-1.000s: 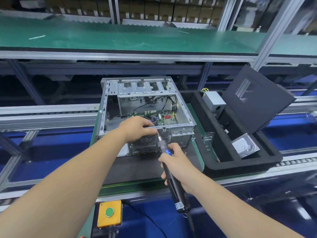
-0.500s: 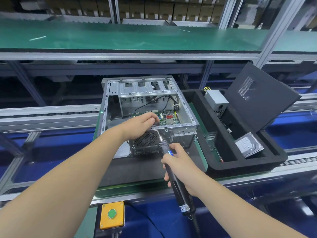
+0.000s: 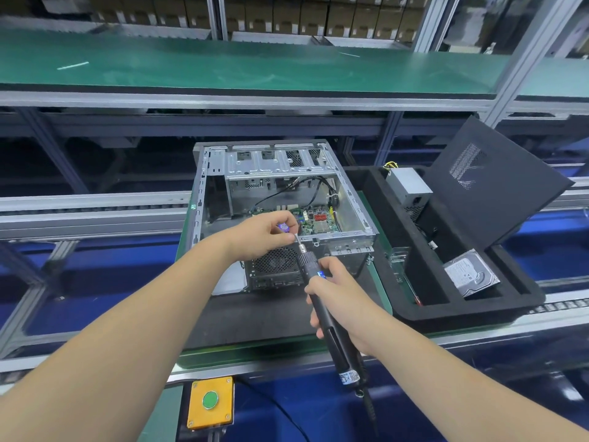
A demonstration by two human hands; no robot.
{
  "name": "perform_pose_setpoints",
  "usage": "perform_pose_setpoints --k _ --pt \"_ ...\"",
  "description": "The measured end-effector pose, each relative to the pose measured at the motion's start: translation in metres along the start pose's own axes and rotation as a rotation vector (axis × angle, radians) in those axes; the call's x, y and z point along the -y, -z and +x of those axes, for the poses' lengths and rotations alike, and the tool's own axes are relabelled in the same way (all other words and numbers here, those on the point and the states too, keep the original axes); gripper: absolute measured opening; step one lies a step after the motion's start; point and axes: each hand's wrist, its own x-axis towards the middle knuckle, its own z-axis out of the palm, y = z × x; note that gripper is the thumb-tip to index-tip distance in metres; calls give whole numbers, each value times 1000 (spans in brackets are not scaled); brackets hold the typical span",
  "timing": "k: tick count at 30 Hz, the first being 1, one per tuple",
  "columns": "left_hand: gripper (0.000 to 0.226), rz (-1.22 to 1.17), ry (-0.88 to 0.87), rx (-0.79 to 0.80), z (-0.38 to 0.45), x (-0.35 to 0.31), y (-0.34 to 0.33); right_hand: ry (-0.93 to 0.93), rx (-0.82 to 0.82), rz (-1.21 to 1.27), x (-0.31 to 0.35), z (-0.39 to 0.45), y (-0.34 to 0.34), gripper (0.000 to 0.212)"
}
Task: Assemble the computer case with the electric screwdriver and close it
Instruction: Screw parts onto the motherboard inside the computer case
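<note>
The open silver computer case [image 3: 347,199] lies on a black mat, its motherboard and cables exposed. My right hand [image 3: 341,301] grips the black electric screwdriver [image 3: 333,333], which slants up and to the left so that its bit reaches the case's near top rim. My left hand [image 3: 261,234] is curled at that rim, with thumb and forefinger pinching the bit's tip. A small purple thing [image 3: 283,227] shows between its fingers; I cannot tell what it is. The black side panel [image 3: 497,189] leans upright at the right, off the case.
A black foam tray [image 3: 478,314] right of the case holds a hard drive [image 3: 471,277], a grey power supply [image 3: 409,186] and the panel. A yellow box with a green button [image 3: 210,401] sits at the near edge. Conveyor rails run on both sides, with a green shelf above.
My left hand's fingers have closed in on the bit's tip at the case rim. The screwdriver and my right hand have stayed nearly in place.
</note>
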Motion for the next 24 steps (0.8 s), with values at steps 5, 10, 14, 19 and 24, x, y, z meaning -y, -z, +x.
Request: perform_pose_setpoints --k 5,10,14,19,24 --pt "6 35 -5 -12 -1 1 -1 -13 6 9 3 2 0 43" --pt "14 79 -3 -26 -2 -3 -2 -37 18 -52 6 2 5 57" --pt "14 97 -11 -28 -3 -4 -2 -34 28 -81 7 0 9 59" --pt "15 92 -18 -20 -3 -4 -2 -33 18 -100 12 -2 8 58" --pt "15 123 -12 -11 -2 -2 -2 -25 46 -104 18 -5 7 20"
